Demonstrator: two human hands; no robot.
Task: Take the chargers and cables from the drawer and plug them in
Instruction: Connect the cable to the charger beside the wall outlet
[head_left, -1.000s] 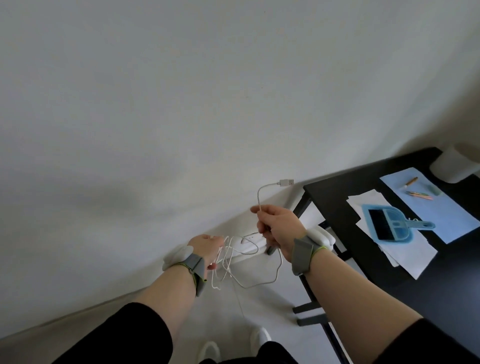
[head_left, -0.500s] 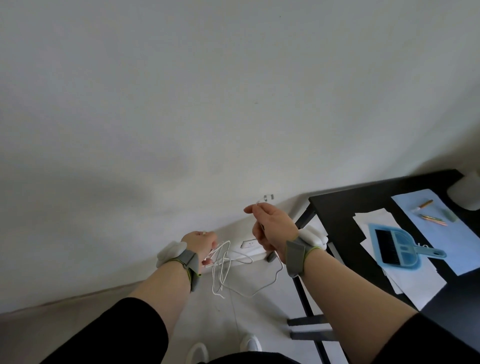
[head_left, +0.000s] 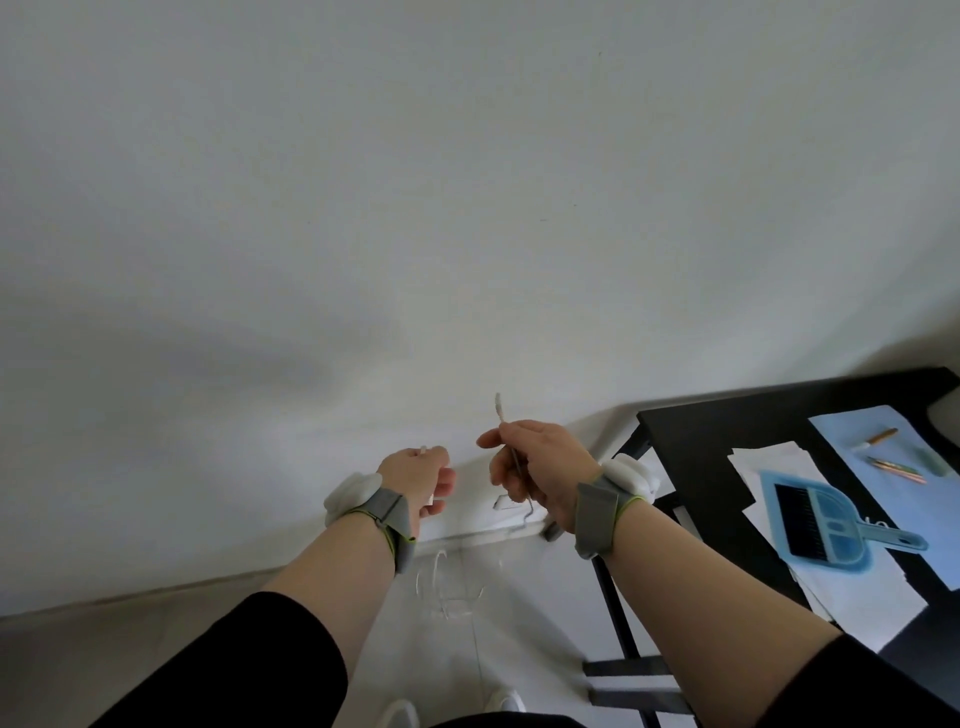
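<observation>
My right hand (head_left: 535, 465) pinches a thin white cable (head_left: 500, 408) near its plug end, which sticks up above my fingers in front of the white wall. My left hand (head_left: 415, 480) is closed around something small and white, seemingly the cable's other end or a charger; I cannot tell which. Blurred loops of the cable (head_left: 449, 582) hang below and between both hands. A wall socket (head_left: 503, 503) shows low on the wall, just left of my right palm.
A black table (head_left: 727, 431) stands to the right, carrying white papers (head_left: 769, 462), a blue sheet (head_left: 862, 431) with pencils, and a blue dustpan with brush (head_left: 826, 525). Its dark legs (head_left: 618, 623) reach the pale floor. My shoes (head_left: 501, 701) show at the bottom.
Both hands have risen and drawn apart. The cable's plug end now points straight up from my right fingers, and the hanging loops swing lower, blurred.
</observation>
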